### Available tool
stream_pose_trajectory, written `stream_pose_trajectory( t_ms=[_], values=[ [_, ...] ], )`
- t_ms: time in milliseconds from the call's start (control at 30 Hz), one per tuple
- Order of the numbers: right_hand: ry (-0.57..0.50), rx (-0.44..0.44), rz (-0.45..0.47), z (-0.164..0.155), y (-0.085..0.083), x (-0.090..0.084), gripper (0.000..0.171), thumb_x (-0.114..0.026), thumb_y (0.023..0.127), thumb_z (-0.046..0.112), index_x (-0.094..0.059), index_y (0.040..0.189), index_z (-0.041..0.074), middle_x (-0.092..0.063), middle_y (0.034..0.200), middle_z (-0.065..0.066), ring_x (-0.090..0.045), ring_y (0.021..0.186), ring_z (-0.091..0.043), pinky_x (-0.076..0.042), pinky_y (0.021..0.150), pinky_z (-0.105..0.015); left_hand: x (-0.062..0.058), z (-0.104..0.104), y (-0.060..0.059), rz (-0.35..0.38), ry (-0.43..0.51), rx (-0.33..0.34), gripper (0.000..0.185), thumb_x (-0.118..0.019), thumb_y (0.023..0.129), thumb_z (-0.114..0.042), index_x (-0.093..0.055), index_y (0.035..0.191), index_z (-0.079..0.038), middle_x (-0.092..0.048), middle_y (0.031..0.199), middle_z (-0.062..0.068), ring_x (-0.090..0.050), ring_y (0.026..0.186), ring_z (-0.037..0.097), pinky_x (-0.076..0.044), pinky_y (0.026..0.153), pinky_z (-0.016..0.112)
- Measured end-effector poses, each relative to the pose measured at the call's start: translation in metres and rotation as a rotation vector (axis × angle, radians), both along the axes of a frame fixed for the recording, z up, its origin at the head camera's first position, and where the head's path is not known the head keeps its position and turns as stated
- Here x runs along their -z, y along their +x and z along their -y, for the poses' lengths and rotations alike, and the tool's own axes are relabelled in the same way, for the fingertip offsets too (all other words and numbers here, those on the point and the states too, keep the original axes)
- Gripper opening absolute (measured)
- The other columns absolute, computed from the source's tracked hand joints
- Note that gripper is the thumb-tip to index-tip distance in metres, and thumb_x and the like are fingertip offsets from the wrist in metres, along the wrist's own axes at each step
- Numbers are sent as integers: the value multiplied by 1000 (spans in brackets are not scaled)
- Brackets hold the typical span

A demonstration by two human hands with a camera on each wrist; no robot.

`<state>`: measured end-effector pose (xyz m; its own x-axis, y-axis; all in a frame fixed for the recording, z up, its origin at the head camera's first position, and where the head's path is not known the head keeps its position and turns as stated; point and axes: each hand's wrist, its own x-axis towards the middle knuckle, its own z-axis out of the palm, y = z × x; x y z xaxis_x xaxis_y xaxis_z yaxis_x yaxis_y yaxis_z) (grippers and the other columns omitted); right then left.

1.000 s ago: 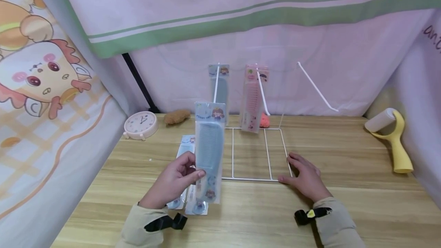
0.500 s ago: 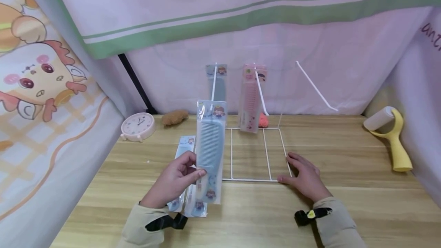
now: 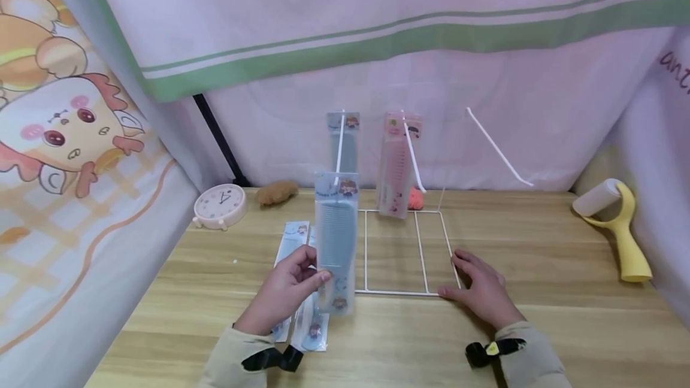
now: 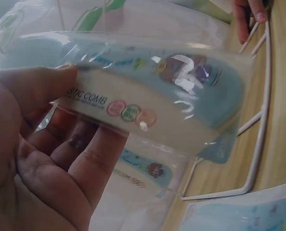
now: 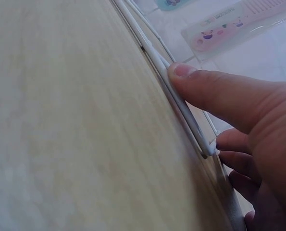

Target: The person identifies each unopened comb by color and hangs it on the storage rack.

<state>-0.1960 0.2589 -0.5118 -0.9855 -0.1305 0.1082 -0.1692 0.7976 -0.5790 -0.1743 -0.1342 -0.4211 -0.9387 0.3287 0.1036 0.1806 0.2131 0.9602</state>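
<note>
My left hand (image 3: 286,292) pinches a packaged light-blue comb (image 3: 336,244) by its lower left edge, thumb in front. The comb stands upright at the front end of the left prong (image 3: 340,142) of a white wire rack (image 3: 396,293). The prong's tip shows at the header card; whether it passes through the hole, I cannot tell. "Plastic comb" lettering is partly readable in the left wrist view. My right hand (image 3: 482,289) grips the rack's front right base corner, its thumb (image 5: 183,72) on the front wire. Another blue comb (image 3: 349,142) hangs behind on the left prong.
Pink packaged combs (image 3: 396,166) hang on the middle prong; the right prong (image 3: 498,145) bears nothing. More blue comb packets (image 3: 311,328) lie under my left hand. A pink clock (image 3: 220,205), a brown fuzzy object (image 3: 277,193) and a yellow-handled lint roller (image 3: 628,244) stand around.
My left hand has brought the comb slightly right, in line with the left prong, whose tip now shows at the header. The right hand stays on the rack corner. The head view has shifted slightly.
</note>
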Motion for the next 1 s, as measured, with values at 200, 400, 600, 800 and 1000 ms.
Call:
stream_pose_trajectory(
  t_ms=[200,400,600,800,1000],
  values=[
    [9,11,-3,0,1,1,90,-80,78,54,-52,141,-4,-41,153,-21,-34,138,-50,-23,101,-63,6,-6,-2,-10,29,-28,25,-66,98,-14,-58,120,-5,-64,126,12,-64,114,25,-53,93,32],
    [12,7,-13,0,0,1,90,-81,78,54,-52,141,-4,-42,153,-21,-35,137,-49,-23,100,-62,11,-7,-5,-44,41,-83,23,-64,98,-11,-59,120,-5,-65,125,12,-63,115,26,-52,95,33],
    [9,1,-24,0,0,1,88,-82,78,51,-53,141,-4,-43,152,-21,-35,137,-50,-23,98,-63,10,-8,-12,-54,31,-138,17,-63,98,-8,-62,115,-8,-67,117,8,-64,108,24,-54,91,34],
    [16,-1,-25,0,0,1,88,-82,77,50,-53,140,-4,-43,152,-21,-36,136,-50,-24,98,-64,4,-16,-18,-79,73,-154,16,-62,98,-5,-62,113,-3,-66,116,12,-64,108,25,-53,92,32],
    [11,-1,-8,-1,-2,-1,90,-81,78,53,-52,141,-4,-42,153,-21,-34,137,-50,-22,99,-64,-10,-30,-27,-175,160,-222,13,-63,95,1,-62,108,3,-66,107,17,-64,98,21,-53,86,27]
  ],
)
